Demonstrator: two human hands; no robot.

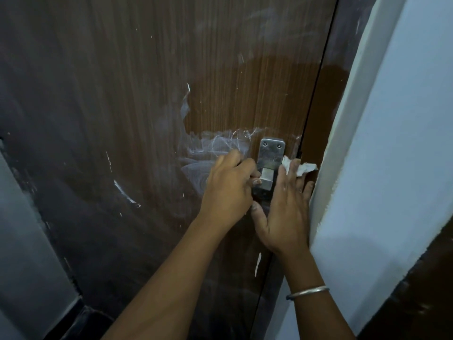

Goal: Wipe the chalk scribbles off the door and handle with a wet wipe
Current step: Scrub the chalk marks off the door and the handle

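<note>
A brown wood-grain door point(152, 94) fills the view, smeared with white chalk scribbles point(220, 143) left of and above the metal handle plate point(270, 153). A darker, damp-looking patch lies above the plate. My left hand point(230, 187) curls its fingers around the handle at the plate's lower part. My right hand point(286, 212) lies flat against the door's edge to the right of the plate, fingers straight, pressing a crumpled white wet wipe point(301, 166) under its fingertips. A silver bangle point(307, 292) is on my right wrist.
A white door frame and pale blue wall point(392, 143) stand close on the right, right beside my right hand. A grey wall point(22, 241) and dark skirting lie at the lower left. Scattered chalk streaks point(125, 192) mark the door's lower part.
</note>
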